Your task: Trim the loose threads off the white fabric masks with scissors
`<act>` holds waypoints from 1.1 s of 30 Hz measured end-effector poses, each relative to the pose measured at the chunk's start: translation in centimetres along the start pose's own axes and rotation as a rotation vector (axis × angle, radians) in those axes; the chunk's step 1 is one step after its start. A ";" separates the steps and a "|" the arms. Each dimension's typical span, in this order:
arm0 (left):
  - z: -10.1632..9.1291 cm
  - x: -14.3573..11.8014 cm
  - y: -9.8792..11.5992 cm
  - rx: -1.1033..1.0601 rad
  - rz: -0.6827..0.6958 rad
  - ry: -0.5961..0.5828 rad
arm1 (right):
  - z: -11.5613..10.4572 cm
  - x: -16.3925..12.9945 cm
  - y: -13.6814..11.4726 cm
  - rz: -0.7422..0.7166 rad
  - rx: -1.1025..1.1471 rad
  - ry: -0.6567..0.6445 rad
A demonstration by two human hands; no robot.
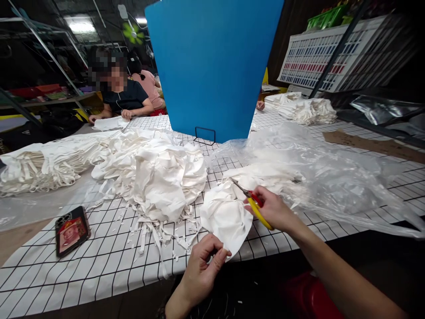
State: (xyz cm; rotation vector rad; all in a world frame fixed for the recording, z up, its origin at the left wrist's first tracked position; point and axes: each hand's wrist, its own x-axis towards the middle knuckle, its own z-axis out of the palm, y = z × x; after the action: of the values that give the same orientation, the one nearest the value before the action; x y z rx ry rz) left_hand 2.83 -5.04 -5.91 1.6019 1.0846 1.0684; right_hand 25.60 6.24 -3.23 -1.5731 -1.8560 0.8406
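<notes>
We pinch the near edge of a white fabric piece [226, 215] with our left hand [201, 270], thumb and fingers closed on it, apparently to keep the cloth taut and lifted off the table edge. Our right hand [274, 210] is closed around yellow-handled snips [253, 201], blades pointing up-left over the top of that same piece, so the cutting end sits right on the cloth; whether the blades are actually biting fabric we cannot tell, too small. The piece lies at the near edge of the grid-patterned tablecloth [109, 261], just right of the big white fabric heap [156, 173]. Loose strips and trimmings [156, 239] are scattered at the near side of that heap, probably offcuts left where they fall. Left of the heap, near the table edge, a phone [71, 230] lies flat with its back up, well apart from the cutting. Farther left of the heap sits a bundled stack of white pieces [43, 168]. Right of the heap, clear plastic sheeting [325, 177] spreads wide, with part of the white stock under it. Behind the heap stands a blue divider board [212, 66]; beyond it on the left another person [121, 95] sits with hands on the table. Far right of the board, another white pile [305, 108] rests.
</notes>
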 end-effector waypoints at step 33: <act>-7.4 7.5 0.5 -0.391 -0.526 -0.271 | 2.9 -4.6 -8.3 -0.162 0.247 -0.517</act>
State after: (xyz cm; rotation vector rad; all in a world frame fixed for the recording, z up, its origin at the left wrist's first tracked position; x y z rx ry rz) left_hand -2.28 3.53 -2.56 1.0317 0.9646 0.6368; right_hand 18.83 0.41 1.14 -1.1023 -2.0871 1.4373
